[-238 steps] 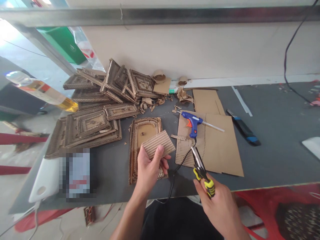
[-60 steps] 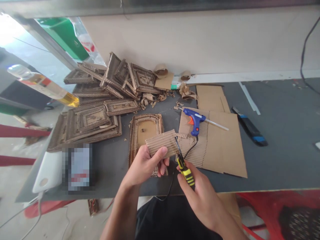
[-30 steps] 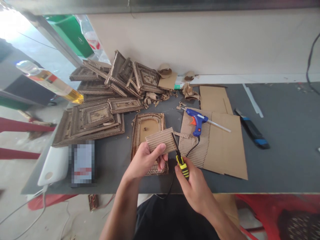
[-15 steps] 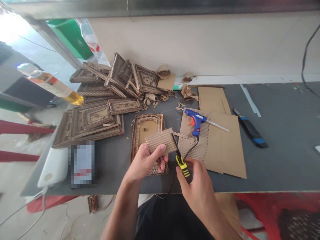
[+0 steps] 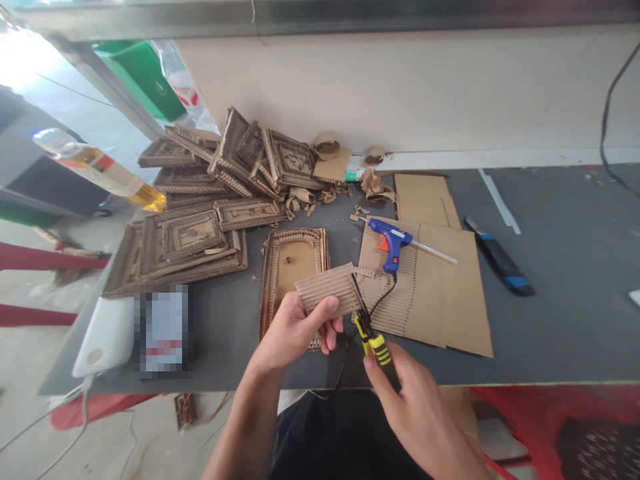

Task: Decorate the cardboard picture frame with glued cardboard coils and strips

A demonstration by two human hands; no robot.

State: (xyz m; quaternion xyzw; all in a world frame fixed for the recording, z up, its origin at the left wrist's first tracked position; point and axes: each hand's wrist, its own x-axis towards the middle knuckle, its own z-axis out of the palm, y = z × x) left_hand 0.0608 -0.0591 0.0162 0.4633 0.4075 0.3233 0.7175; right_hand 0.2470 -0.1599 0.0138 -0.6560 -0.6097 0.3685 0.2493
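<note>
My left hand [image 5: 295, 330] pinches a small piece of corrugated cardboard [image 5: 330, 291], its ridged face up, between thumb and fingers. In my right hand [image 5: 417, 400] is a pair of scissors [image 5: 379, 348] with yellow and black handles. Their dark blades lie along the right edge of the piece. Beneath my left hand, partly covered by it, a cardboard frame [image 5: 267, 287] with a ridged border rests on the table. A blue glue gun [image 5: 393, 243] with a clear glue stick lies on cardboard sheets [image 5: 450, 287] to the right.
Several cardboard frames [image 5: 195, 233] are piled at the left, with paper scraps [image 5: 375, 187] beside them. A utility knife [image 5: 500, 257] and white strips [image 5: 500, 200] lie at the right. At the left edge stand a bottle [image 5: 105, 170] and a white power bank-like device [image 5: 103, 337].
Both hands have shifted slightly right and down, with the cardboard piece and scissors. The right hand has turned, so more of the scissors' handles shows.
</note>
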